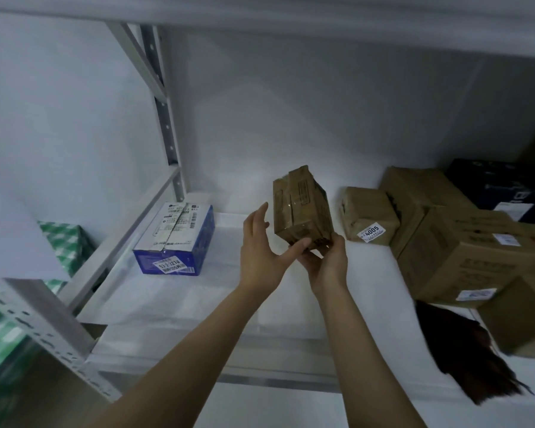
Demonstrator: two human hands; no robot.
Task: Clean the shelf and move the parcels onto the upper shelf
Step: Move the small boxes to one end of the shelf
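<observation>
Head view. A small brown taped parcel (301, 208) is held in the air above the middle of the shelf (198, 307), clear of the board, its long axis nearly upright. The right hand (326, 261) is directly beneath it, fingers curled round the lower end and bearing it. The left hand (260, 245) stands just beside the parcel's left face, fingers straight and spread, only the thumb touching the lower corner. A blue box (175, 242) sits toward the shelf's left edge and a labelled brown box (368, 219) toward the right rear. The bare board between them, straight behind the parcel, is probably the spot for setting it down.
</observation>
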